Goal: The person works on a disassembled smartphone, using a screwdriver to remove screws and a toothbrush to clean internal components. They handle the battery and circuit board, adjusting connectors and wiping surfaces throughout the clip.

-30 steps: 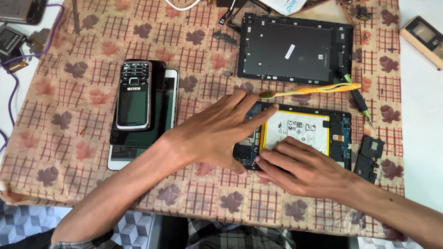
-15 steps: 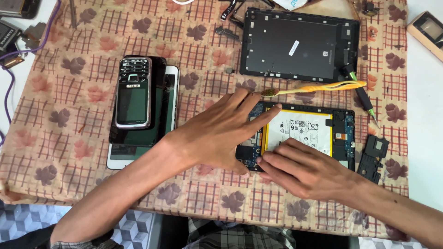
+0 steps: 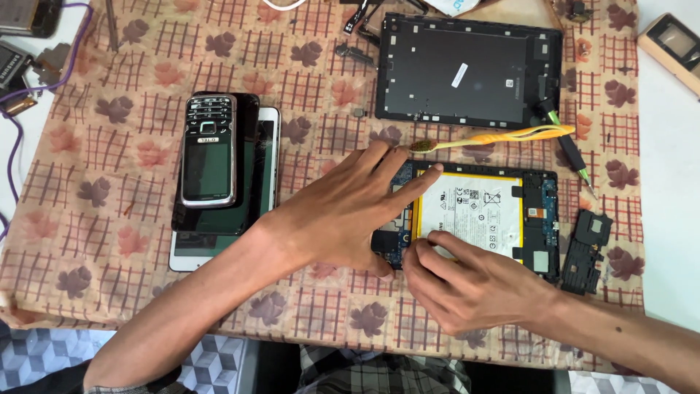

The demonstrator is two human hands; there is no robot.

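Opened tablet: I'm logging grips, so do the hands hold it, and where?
Neither lifts it. The left hand presses flat on the opened tablet's left end; the right hand's fingertips touch its lower-left edge.

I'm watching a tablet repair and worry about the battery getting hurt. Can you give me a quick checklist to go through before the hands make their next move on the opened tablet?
1. Opened tablet lies flat on the patterned cloth: ok.
2. Left hand steadies the tablet's left end, palm down: ok.
3. Right hand has fingertips at the lower left corner of the white battery: ok; whether anything is pinched there: cannot tell.
4. Battery free of dents or swelling: cannot tell.
5. Orange toothbrush is clear of the battery: not ok, it lies along the tablet's top edge.
6. Back cover is set aside, apart from the hands: ok.
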